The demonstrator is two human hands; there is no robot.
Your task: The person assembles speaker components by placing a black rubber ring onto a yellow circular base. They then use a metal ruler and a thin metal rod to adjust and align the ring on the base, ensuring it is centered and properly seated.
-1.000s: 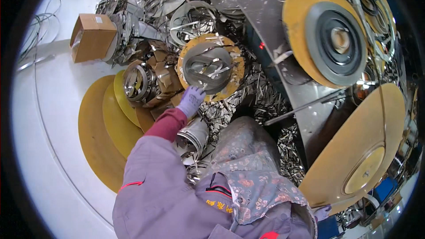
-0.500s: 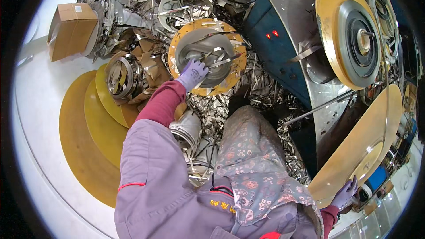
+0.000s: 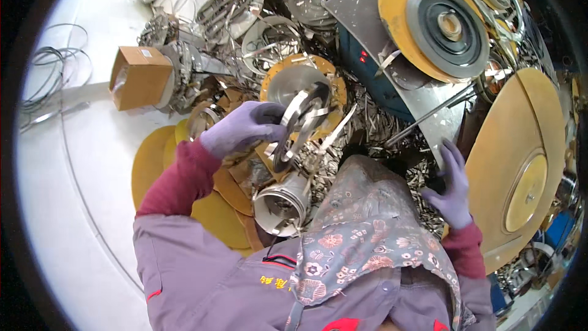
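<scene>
My left hand (image 3: 245, 127), in a purple glove, is closed on a loose coil of shiny metal strip (image 3: 293, 127). The coil is tilted, held above the pile. Behind it lies a yellow disc (image 3: 339, 89) with a grey metal plate (image 3: 288, 83) on top. My right hand (image 3: 452, 187), gloved the same way, holds nothing, its fingers and thumb spread apart. It is between my apron (image 3: 361, 208) and a large tan disc (image 3: 499, 159) standing on the right. Below the coil sits a white spool-like ring (image 3: 275, 214).
A blue machine (image 3: 361, 67) with red indicator lights carries a metal panel and an upright yellow disc wound with dark strip (image 3: 450, 24). A thin metal rod (image 3: 422, 119) juts toward me. Scrap strips cover the floor. A cardboard box (image 3: 141, 76) and yellow discs (image 3: 153, 162) are at left.
My left hand has lifted the strip coil off the plate on the yellow disc, toward me. My right hand has left the tan disc's lower edge and come forward and inward. The view has shifted.
</scene>
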